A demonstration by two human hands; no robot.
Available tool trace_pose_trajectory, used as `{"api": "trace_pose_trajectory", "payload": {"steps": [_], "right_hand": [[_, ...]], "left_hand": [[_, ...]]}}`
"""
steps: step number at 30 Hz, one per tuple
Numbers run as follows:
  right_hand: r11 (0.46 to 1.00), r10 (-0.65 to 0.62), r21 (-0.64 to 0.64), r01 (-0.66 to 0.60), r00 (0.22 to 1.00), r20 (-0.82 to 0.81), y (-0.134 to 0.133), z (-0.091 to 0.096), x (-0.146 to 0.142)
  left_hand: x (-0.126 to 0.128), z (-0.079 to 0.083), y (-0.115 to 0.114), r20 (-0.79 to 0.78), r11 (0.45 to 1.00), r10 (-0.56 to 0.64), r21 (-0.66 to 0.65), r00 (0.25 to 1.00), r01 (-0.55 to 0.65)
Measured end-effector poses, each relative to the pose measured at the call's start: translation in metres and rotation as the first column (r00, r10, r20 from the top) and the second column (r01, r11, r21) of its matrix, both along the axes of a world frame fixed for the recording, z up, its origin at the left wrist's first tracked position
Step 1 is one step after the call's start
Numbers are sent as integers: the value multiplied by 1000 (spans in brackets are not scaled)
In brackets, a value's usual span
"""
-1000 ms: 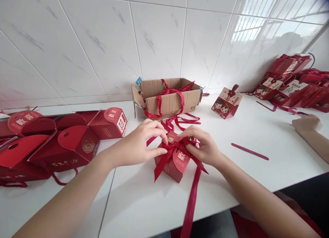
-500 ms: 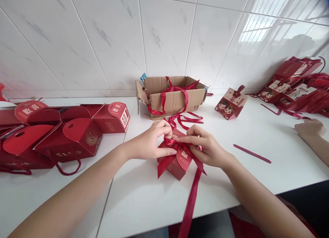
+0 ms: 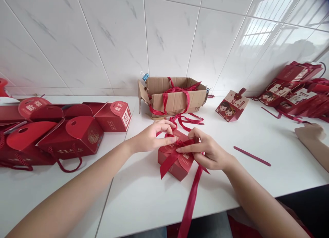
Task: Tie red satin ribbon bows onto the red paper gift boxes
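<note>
We look down at our two hands over a small red box [image 3: 177, 169], sitting on the white bench [image 3: 144, 197] straight before us, presumably so both hands reach its red bow [image 3: 169, 161] comfortably. Our right hand [image 3: 214, 153] has its fingers closed on the bow's right side, one stretched across the middle, perhaps to steady it. Our left hand [image 3: 151, 137] curls opposite; we cannot tell whether its fingers pinch anything. Behind stands a cardboard carton [image 3: 176, 102], likely there for easy reach.
</note>
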State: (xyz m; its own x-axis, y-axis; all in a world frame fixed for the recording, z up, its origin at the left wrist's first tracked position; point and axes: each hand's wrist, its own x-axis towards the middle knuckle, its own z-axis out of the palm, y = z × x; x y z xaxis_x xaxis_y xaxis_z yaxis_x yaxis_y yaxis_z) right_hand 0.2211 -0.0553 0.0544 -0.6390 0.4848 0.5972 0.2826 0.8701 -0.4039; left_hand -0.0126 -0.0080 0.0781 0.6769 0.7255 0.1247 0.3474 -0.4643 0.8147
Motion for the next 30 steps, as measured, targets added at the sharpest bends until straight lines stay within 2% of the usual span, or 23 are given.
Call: {"api": "trace_pose_trajectory", "payload": {"steps": [11, 15, 20, 24, 26, 30], "right_hand": [[999, 17, -46, -20, 998, -56, 0, -1, 2], [998, 16, -60, -19, 998, -57, 2, -2, 3], [998, 9, -59, -12, 998, -57, 3, -3, 6], [999, 0, -48, -2, 999, -43, 3, -4, 8], [999, 1, -51, -3, 999, -43, 3, -4, 10], [995, 9, -100, -18, 996, -90, 4, -2, 12]], "left_hand": [[5, -7, -1, 6, 998, 69, 11, 998, -69], [5, -6, -2, -40, 996, 81, 35, 996, -79], [7, -2, -9, -109, 988, 117, 110, 987, -105], [9, 2, -16, -134, 960, 196, 231, 971, -161], [10, 3, -18, -129, 949, 198, 273, 972, -157], [10, 3, -21, -98, 972, 144, 201, 985, -122]]}}
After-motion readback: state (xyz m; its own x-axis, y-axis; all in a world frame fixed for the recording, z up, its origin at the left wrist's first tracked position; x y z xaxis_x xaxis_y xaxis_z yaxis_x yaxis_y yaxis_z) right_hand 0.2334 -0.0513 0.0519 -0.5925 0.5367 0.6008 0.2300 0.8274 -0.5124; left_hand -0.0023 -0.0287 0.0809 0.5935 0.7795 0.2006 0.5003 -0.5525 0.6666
